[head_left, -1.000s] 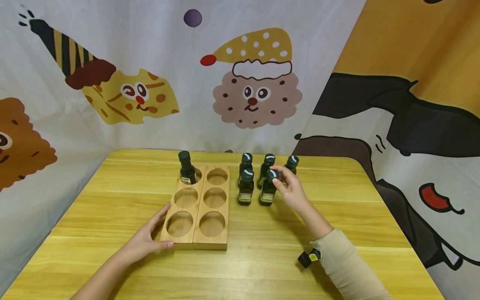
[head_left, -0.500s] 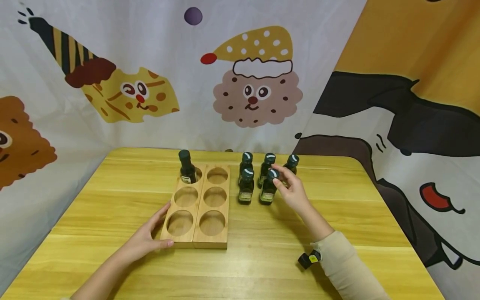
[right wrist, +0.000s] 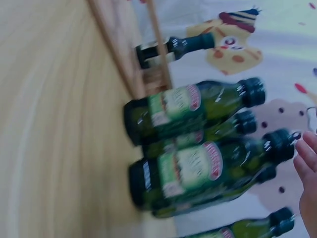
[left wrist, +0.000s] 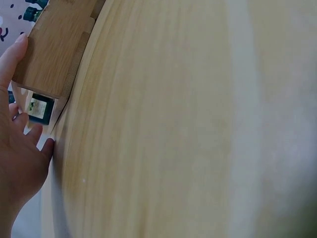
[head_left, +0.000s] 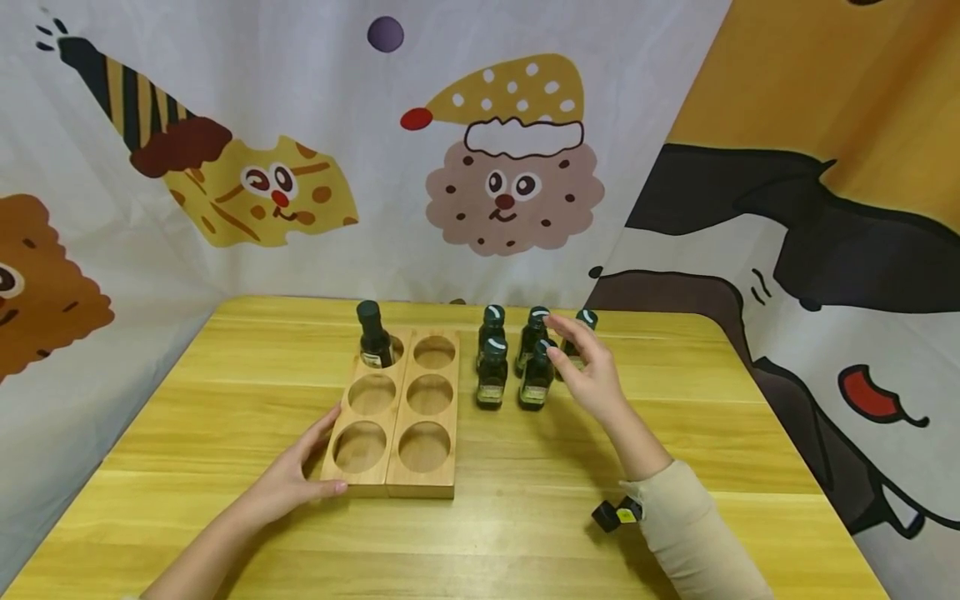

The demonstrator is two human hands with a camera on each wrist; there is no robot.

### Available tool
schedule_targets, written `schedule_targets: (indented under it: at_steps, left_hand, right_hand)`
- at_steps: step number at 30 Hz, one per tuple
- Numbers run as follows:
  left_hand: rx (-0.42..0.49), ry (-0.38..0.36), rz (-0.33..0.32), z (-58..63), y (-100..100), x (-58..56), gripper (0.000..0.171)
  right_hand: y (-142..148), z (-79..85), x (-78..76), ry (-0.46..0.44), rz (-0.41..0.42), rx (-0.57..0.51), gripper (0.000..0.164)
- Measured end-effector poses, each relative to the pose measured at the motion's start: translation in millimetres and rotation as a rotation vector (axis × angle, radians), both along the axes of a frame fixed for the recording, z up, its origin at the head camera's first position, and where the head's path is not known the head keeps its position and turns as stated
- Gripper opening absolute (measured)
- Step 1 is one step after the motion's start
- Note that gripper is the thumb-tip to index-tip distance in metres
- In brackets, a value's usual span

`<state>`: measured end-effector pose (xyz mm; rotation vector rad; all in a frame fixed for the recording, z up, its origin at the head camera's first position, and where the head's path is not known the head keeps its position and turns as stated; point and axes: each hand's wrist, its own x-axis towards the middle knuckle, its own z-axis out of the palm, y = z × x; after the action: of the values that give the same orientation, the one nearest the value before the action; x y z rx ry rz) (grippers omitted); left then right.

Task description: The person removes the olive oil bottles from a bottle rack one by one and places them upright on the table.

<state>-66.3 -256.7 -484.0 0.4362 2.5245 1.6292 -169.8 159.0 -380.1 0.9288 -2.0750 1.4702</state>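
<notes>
A wooden rack (head_left: pixel 388 417) with two rows of round holes lies left of the table's middle. Its far-left hole holds a dark bottle (head_left: pixel 375 337). My left hand (head_left: pixel 296 479) rests against the rack's near-left corner, thumb at the front edge and fingers along the left side. Several small dark green bottles with black caps stand upright right of the rack. Beside the cap of the near-right bottle (head_left: pixel 535 383) is my right hand (head_left: pixel 588 375), thumb and fingers parted. In the right wrist view its fingertips (right wrist: pixel 308 148) are close to a bottle cap (right wrist: pixel 278 145); contact is unclear.
A small black object with a yellow mark (head_left: pixel 617 515) shows at the right sleeve (head_left: pixel 690 525). Another bottle (head_left: pixel 577 350) stands partly behind the right hand. A curtain with cartoon prints (head_left: pixel 337 275) hangs behind the wooden table (head_left: pixel 510 542).
My right hand's fingers have spread and drawn slightly away from the near-right bottle's cap, uncovering more of the bottle behind. The left hand and rack have stayed put.
</notes>
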Motion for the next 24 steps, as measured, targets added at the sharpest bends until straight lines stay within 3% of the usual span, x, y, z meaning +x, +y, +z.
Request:
schedule_targets:
  at_steps: [6,12,17,24]
  left_hand:
    - [0.012,-0.002,-0.005,-0.7,0,0.7,0.101]
    - [0.006,0.004,-0.009,-2.9,-1,0.0,0.101]
    - [0.004,0.009,-0.008,-3.0,-1,-0.2,0.101]
    - [0.001,0.019,-0.004,-2.1,0,0.1,0.101]
  right_hand:
    - [-9,-3.6,-5.7,0.095,0.069,-0.095,0.039]
    - [-35,7.5,-0.2,0.132,0.165,-0.135,0.046]
    - [-66,14.5,6.5,0.095,0.231,-0.131,0.039]
    - [-112,19.6,13.1,-0.043,0.285,-0.072,0.043]
